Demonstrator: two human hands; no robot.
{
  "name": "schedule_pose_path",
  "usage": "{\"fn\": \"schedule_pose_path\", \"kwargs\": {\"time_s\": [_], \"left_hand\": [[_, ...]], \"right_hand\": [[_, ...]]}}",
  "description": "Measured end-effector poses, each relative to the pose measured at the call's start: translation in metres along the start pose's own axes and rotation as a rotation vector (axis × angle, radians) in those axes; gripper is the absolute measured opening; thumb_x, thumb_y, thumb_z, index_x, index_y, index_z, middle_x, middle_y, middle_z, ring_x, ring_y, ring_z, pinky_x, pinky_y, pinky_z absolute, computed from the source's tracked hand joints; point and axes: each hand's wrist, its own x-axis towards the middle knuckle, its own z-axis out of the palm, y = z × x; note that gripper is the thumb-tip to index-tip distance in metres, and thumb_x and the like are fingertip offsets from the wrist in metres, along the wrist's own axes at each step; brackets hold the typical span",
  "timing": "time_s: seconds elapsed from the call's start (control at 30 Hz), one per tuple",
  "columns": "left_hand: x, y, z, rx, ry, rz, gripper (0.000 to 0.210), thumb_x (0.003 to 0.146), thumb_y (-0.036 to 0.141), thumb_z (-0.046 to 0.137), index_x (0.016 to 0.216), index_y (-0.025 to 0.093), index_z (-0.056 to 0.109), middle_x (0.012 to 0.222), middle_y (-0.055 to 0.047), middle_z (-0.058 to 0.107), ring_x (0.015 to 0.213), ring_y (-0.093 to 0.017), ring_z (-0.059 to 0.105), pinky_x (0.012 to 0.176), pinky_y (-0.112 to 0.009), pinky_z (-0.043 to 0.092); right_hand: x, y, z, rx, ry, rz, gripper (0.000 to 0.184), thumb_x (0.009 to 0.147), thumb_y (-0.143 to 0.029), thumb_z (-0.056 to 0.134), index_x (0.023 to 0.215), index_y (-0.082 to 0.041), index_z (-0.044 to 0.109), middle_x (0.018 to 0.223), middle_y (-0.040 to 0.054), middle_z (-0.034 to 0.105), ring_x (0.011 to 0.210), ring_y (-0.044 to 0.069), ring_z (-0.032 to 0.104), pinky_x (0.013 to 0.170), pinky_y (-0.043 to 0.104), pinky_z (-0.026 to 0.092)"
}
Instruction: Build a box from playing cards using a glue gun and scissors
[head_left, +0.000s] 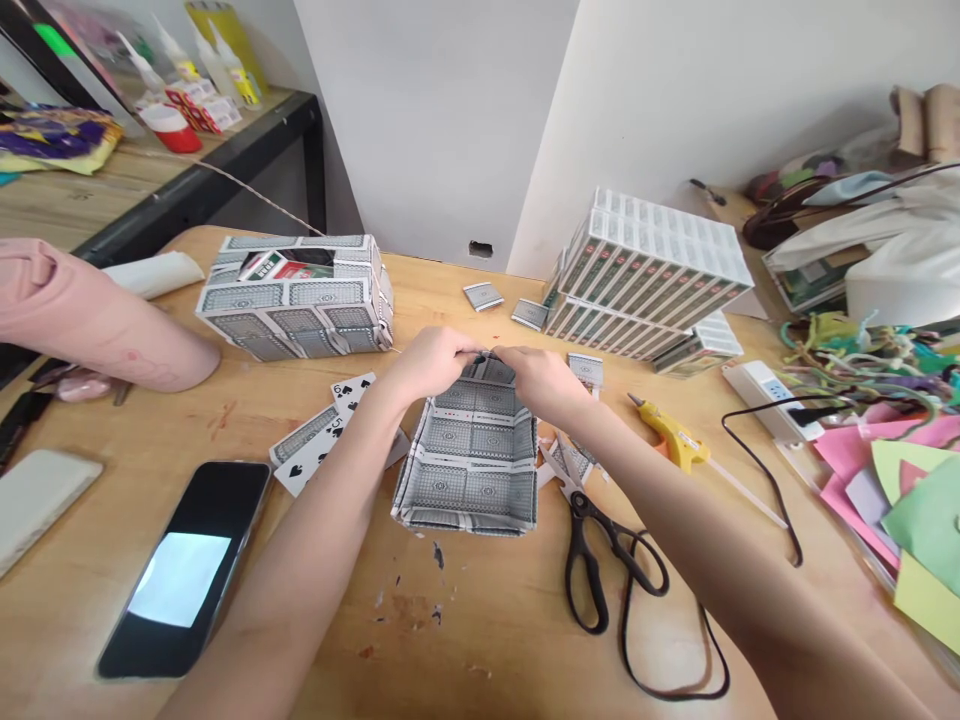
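Observation:
An open box made of grey-backed playing cards (pixel 465 490) lies on the table in front of me. At its far edge, my left hand (pixel 431 362) pinches the rim at the left corner. My right hand (pixel 541 380) grips the same far rim a little to the right, with the fingertips of both hands almost meeting. What the fingertips press is partly hidden. Loose playing cards (pixel 319 440) lie left of the box, partly behind my left forearm. Black-handled scissors (pixel 581 510) rest at its right, blades over more card pieces.
A finished-looking card box (pixel 300 300) with an opening stands back left; stacked card packs (pixel 652 270) stand back right. A yellow glue gun (pixel 675 435), power strip (pixel 772 395) and coloured paper (pixel 915 490) lie right. A phone (pixel 187 570) and pink roll (pixel 97 315) lie left.

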Motion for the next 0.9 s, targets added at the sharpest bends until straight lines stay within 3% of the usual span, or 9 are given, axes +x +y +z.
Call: {"fn": "schedule_pose_path", "kwargs": {"time_s": [0.2,0.37,0.47,0.63,0.77,0.9], "left_hand": [[-0.003,0.007,-0.001,0.117,0.020,-0.042,0.026,0.081,0.019,0.050,0.094,0.027,0.071,0.095,-0.003,0.072,0.092,-0.021,0.063,0.079,-0.030,0.045],[-0.005,0.010,-0.003,0.130,0.022,-0.035,0.027,0.083,0.023,0.049,0.100,0.025,0.069,0.101,-0.003,0.071,0.094,-0.021,0.063,0.081,-0.032,0.045],[-0.006,0.012,-0.006,0.038,0.069,-0.021,0.028,0.083,0.021,0.051,0.107,0.022,0.066,0.105,-0.003,0.069,0.094,-0.018,0.063,0.083,-0.029,0.045],[-0.006,0.014,-0.010,0.079,0.140,0.003,0.021,0.082,0.021,0.051,0.090,0.020,0.070,0.090,-0.002,0.072,0.081,-0.016,0.064,0.074,-0.028,0.046],[-0.005,0.011,-0.008,0.195,0.143,0.044,0.023,0.083,0.022,0.049,0.091,0.021,0.070,0.090,-0.002,0.072,0.083,-0.018,0.064,0.075,-0.030,0.045],[-0.004,0.011,-0.005,0.309,0.150,0.060,0.024,0.082,0.021,0.047,0.091,0.024,0.070,0.090,-0.002,0.072,0.084,-0.021,0.063,0.073,-0.032,0.044]], "right_hand": [[0.003,0.001,-0.005,0.096,0.010,-0.007,0.045,0.070,0.000,0.038,0.106,-0.016,0.061,0.097,0.0081,0.068,0.091,0.020,0.061,0.074,0.026,0.042],[-0.002,0.013,-0.004,0.501,0.106,0.079,0.042,0.077,-0.006,0.044,0.116,-0.013,0.057,0.113,0.0087,0.065,0.105,0.016,0.060,0.087,0.026,0.045],[-0.010,0.022,-0.002,0.642,0.175,0.183,0.039,0.074,-0.007,0.051,0.111,-0.011,0.060,0.109,0.0095,0.067,0.100,0.015,0.063,0.087,0.025,0.047],[-0.018,0.020,-0.004,0.527,0.330,0.260,0.017,0.075,-0.014,0.054,0.083,-0.017,0.068,0.084,0.0035,0.072,0.078,0.015,0.066,0.076,0.026,0.047],[-0.015,0.011,-0.003,0.344,0.360,0.284,0.020,0.077,-0.014,0.048,0.075,-0.018,0.068,0.075,0.0028,0.070,0.071,0.015,0.062,0.070,0.025,0.043],[-0.012,0.005,-0.001,0.224,0.337,0.280,0.024,0.078,-0.013,0.043,0.078,-0.016,0.067,0.080,0.0057,0.069,0.076,0.017,0.062,0.071,0.025,0.041]]}}
